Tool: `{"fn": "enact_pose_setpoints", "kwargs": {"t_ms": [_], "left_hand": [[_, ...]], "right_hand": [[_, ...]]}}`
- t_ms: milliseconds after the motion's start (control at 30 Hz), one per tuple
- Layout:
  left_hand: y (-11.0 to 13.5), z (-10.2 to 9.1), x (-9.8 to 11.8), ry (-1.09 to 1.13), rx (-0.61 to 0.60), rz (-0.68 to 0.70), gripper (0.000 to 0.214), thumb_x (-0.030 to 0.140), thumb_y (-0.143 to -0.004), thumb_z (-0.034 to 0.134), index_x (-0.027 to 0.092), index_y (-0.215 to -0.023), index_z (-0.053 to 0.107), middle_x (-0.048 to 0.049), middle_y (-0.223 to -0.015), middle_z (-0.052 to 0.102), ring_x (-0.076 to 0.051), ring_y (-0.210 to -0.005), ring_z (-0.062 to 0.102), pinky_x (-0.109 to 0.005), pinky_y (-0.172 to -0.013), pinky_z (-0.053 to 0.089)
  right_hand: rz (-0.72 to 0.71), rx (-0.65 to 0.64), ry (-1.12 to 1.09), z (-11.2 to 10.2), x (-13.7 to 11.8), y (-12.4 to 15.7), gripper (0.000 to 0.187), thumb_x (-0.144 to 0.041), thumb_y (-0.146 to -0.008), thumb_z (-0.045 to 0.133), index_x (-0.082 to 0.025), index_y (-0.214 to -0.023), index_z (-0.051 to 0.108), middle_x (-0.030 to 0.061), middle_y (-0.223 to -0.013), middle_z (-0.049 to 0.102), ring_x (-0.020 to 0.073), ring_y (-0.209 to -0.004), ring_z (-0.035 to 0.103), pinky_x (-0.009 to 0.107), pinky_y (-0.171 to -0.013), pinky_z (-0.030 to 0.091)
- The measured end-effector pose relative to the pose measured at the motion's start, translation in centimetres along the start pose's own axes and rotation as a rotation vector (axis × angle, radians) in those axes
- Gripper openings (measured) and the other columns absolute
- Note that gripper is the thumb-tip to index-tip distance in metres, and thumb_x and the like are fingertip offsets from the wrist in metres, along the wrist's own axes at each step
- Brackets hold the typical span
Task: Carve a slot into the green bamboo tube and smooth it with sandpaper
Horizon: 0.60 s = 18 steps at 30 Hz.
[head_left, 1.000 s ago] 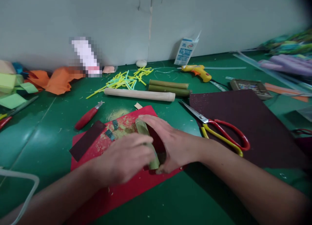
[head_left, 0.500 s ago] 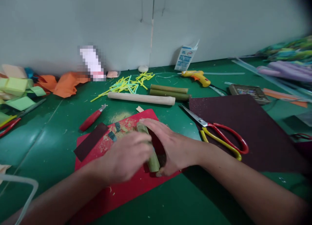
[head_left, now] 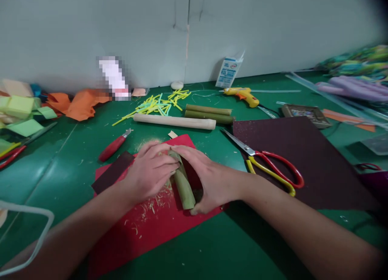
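A short green bamboo piece (head_left: 183,186) lies on a red sheet (head_left: 157,227) at the table's middle. My right hand (head_left: 209,179) is curled round its right side and holds it down. My left hand (head_left: 150,170) rests against the piece's far left end, fingers bent and pressed together; whatever they grip is hidden. Pale shavings (head_left: 151,207) lie on the red sheet just below my left hand. A dark strip of sandpaper (head_left: 112,171) lies on the sheet's left corner.
Red-handled knife (head_left: 113,146), pale wooden rod (head_left: 174,121), two green bamboo sticks (head_left: 209,114), scissors (head_left: 266,164) on a dark maroon sheet (head_left: 318,158), yellow glue gun (head_left: 244,94), straw cuttings (head_left: 157,104), coloured paper scraps (head_left: 27,114) at left, wall behind.
My left hand slid up along the bamboo piece from its near end to its far end, uncovering most of the piece and a patch of shavings. My right hand stayed in place.
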<state>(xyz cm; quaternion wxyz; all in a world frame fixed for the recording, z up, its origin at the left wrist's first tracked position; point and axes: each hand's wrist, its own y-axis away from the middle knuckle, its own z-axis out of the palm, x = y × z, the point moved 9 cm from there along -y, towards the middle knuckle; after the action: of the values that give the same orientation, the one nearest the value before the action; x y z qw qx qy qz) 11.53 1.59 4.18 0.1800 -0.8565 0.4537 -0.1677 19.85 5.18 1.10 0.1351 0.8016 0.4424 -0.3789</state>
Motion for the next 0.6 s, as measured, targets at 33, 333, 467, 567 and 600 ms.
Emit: {"fn": "enact_pose_setpoints", "kwargs": {"t_ms": [33, 333, 467, 567, 600], "left_hand": [[0.0, 0.0, 0.2, 0.017, -0.004, 0.016, 0.023, 0.018, -0.091, 0.043, 0.019, -0.099, 0.064, -0.0011, -0.1, 0.068, -0.02, -0.113, 0.048, -0.041, -0.107, 0.025], [0.1, 0.0, 0.4, 0.016, 0.013, 0.017, 0.022, 0.019, -0.091, 0.043, 0.019, -0.098, 0.064, -0.001, -0.099, 0.068, -0.019, -0.111, 0.048, -0.039, -0.106, 0.026], [0.4, 0.3, 1.3, 0.069, -0.027, 0.118, 0.024, 0.017, -0.091, 0.041, 0.024, -0.097, 0.064, 0.0036, -0.1, 0.068, -0.015, -0.113, 0.05, -0.035, -0.109, 0.024], [0.1, -0.2, -0.8, -0.017, 0.006, -0.042, 0.022, 0.018, -0.09, 0.044, 0.022, -0.096, 0.065, 0.0002, -0.1, 0.068, -0.02, -0.114, 0.048, -0.042, -0.107, 0.024], [0.0, -0.3, -1.2, -0.031, 0.016, -0.073, 0.022, 0.018, -0.09, 0.044, 0.021, -0.097, 0.064, -0.0012, -0.101, 0.068, -0.021, -0.114, 0.048, -0.044, -0.106, 0.023]], "right_hand": [[0.0, 0.0, 0.005, 0.0, 0.0, 0.0, 0.124, -0.049, -0.049, 0.079, -0.02, -0.146, 0.008, 0.0141, -0.149, 0.02, 0.0312, -0.137, 0.017, 0.044, -0.109, 0.024], [0.026, 0.003, 0.03, 0.0, 0.1, 0.0, 0.125, -0.048, -0.048, 0.08, -0.02, -0.145, 0.007, 0.0144, -0.148, 0.02, 0.0312, -0.137, 0.017, 0.045, -0.108, 0.024], [0.019, 0.002, 0.044, 0.0, 0.2, 0.1, 0.124, -0.049, -0.046, 0.08, -0.019, -0.145, 0.01, 0.0158, -0.147, 0.022, 0.032, -0.136, 0.019, 0.046, -0.108, 0.025], [0.021, 0.008, 0.054, -0.1, 0.1, 0.0, 0.125, -0.048, -0.047, 0.08, -0.02, -0.145, 0.008, 0.0151, -0.148, 0.021, 0.0314, -0.137, 0.018, 0.046, -0.108, 0.024], [0.024, 0.01, 0.056, -0.2, 0.1, 0.0, 0.125, -0.047, -0.047, 0.08, -0.02, -0.145, 0.008, 0.015, -0.148, 0.021, 0.0314, -0.137, 0.018, 0.046, -0.109, 0.023]]}}
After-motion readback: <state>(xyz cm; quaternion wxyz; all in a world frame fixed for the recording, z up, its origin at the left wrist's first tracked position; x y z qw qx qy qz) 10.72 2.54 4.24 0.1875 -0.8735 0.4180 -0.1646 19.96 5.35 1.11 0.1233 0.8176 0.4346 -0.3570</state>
